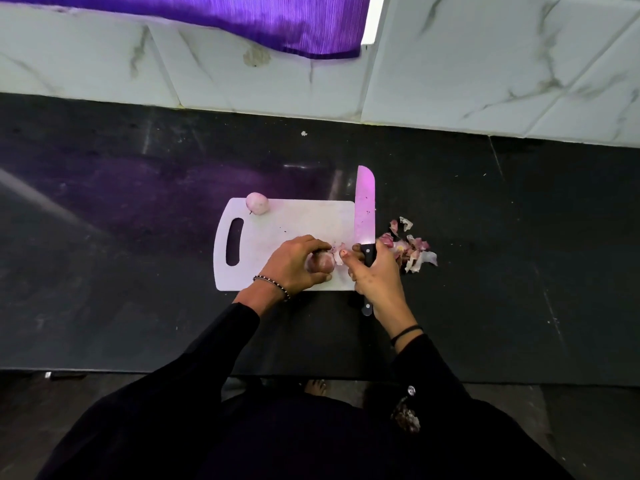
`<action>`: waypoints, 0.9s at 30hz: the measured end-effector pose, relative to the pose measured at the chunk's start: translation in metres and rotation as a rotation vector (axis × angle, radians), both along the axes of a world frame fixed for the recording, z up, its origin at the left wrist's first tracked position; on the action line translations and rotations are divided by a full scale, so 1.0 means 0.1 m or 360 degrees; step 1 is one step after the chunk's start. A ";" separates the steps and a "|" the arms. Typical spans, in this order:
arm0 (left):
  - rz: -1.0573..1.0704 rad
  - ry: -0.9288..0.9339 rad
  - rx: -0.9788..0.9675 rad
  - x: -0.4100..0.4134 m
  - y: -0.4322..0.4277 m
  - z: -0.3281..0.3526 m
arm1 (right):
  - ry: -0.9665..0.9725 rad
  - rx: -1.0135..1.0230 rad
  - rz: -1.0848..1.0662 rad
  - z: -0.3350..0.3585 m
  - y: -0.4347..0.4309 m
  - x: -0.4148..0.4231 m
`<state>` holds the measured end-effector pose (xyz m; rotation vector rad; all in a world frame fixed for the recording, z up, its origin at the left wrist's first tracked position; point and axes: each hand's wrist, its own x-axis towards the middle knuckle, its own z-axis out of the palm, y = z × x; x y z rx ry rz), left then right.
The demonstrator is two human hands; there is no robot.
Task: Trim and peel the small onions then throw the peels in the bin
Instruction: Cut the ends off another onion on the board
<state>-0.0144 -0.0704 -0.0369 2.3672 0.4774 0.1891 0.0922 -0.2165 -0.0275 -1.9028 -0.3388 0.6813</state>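
White plastic cutting board (277, 237) with a slot handle on its left lies on the black stone counter (138, 202). Near its front edge the left hand (294, 263) curls its fingers over a small pinkish onion (320, 263), whose flaking end points right. The right hand (375, 275) wraps the black handle of a wide-bladed knife (364, 209), thumb stretched to the onion's loose skin. The knife's long axis runs near-to-far along the board's right edge, tip toward the wall. A pale peeled onion (257, 203) sits at the board's far left corner, and a pink-white peel pile (412, 249) lies on the counter just right of the knife.
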 end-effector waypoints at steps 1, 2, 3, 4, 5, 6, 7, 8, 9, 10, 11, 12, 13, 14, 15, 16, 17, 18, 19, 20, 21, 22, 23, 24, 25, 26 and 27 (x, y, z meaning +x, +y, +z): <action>0.0007 0.0009 0.0065 0.02 0.00 0.01 | 0.0071 0.0051 -0.0011 0.00 0.01 0.01; 0.0017 0.0013 0.0112 0.04 0.01 0.02 | 0.0133 0.0093 -0.0023 0.01 0.02 0.02; 0.0022 0.0004 0.0133 0.06 0.01 0.03 | 0.0182 0.0124 -0.0036 0.03 0.03 0.03; 0.0021 -0.0010 0.0132 0.08 0.01 0.03 | 0.0234 0.0161 -0.0050 0.05 0.04 0.05; 0.0015 -0.0027 0.0116 0.10 0.01 0.03 | 0.0306 0.0207 -0.0068 0.08 0.04 0.06; 0.0015 -0.0045 0.0084 0.11 0.01 0.03 | 0.0393 0.0262 -0.0094 0.10 0.04 0.07; 0.0022 -0.0067 0.0035 0.11 0.01 0.03 | 0.0476 0.0319 -0.0119 0.12 0.05 0.08; 0.0036 -0.0092 -0.0028 0.12 0.00 0.02 | 0.0540 0.0361 -0.0142 0.13 0.05 0.10; 0.0054 -0.0116 -0.0099 0.13 -0.01 0.02 | 0.0595 0.0390 -0.0169 0.13 0.05 0.11; 0.0076 -0.0132 -0.0171 0.13 -0.02 0.02 | 0.0638 0.0417 -0.0197 0.13 0.05 0.13; 0.0103 -0.0138 -0.0245 0.14 -0.04 0.03 | 0.0677 0.0445 -0.0224 0.13 0.04 0.13; 0.0139 -0.0139 -0.0321 0.14 -0.05 0.03 | 0.0706 0.0462 -0.0256 0.13 0.03 0.15; 0.0182 -0.0144 -0.0398 0.14 -0.07 0.03 | 0.0724 0.0474 -0.0288 0.12 0.03 0.16; 0.0225 -0.0153 -0.0476 0.14 -0.08 0.03 | 0.0722 0.0480 -0.0312 0.11 0.02 0.17; 0.0256 -0.0161 -0.0551 0.14 -0.09 0.02 | 0.0697 0.0469 -0.0341 0.11 0.00 0.19; 0.0273 -0.0169 -0.0614 0.14 -0.09 0.02 | 0.0651 0.0441 -0.0377 0.10 0.00 0.20; 0.0278 -0.0167 -0.0655 0.13 -0.09 0.00 | 0.0600 0.0405 -0.0419 0.08 -0.02 0.21; 0.0276 -0.0160 -0.0677 0.13 -0.09 -0.01 | 0.0541 0.0362 -0.0464 0.07 -0.03 0.23; 0.0274 -0.0150 -0.0690 0.13 -0.09 -0.03 | 0.0475 0.0313 -0.0518 0.05 -0.05 0.26; 0.0277 -0.0144 -0.0704 0.13 -0.08 -0.04 | 0.0398 0.0253 -0.0573 0.04 -0.07 0.29; 0.0285 -0.0143 -0.0717 0.13 -0.08 -0.06 | 0.0310 0.0176 -0.0618 0.04 -0.10 0.32; 0.0291 -0.0139 -0.0723 0.13 -0.07 -0.07 | 0.0214 0.0075 -0.0638 0.02 -0.13 0.36; 0.0293 -0.0134 -0.0718 0.12 -0.06 -0.08 | 0.0117 -0.0038 -0.0651 0.01 -0.16 0.40; 0.0290 -0.0128 -0.0711 0.12 -0.05 -0.09 | 0.0029 -0.0142 -0.0646 0.01 -0.19 0.43; 0.0288 -0.0123 -0.0708 0.13 -0.04 -0.09 | -0.0048 -0.0229 -0.0607 0.00 -0.22 0.47; 0.0290 -0.0121 -0.0705 0.14 -0.03 -0.10 | -0.0115 -0.0325 -0.0551 -0.02 -0.25 0.49; 0.0294 -0.0120 -0.0700 0.15 -0.03 -0.11 | -0.0180 -0.0409 -0.0499 -0.04 -0.27 0.51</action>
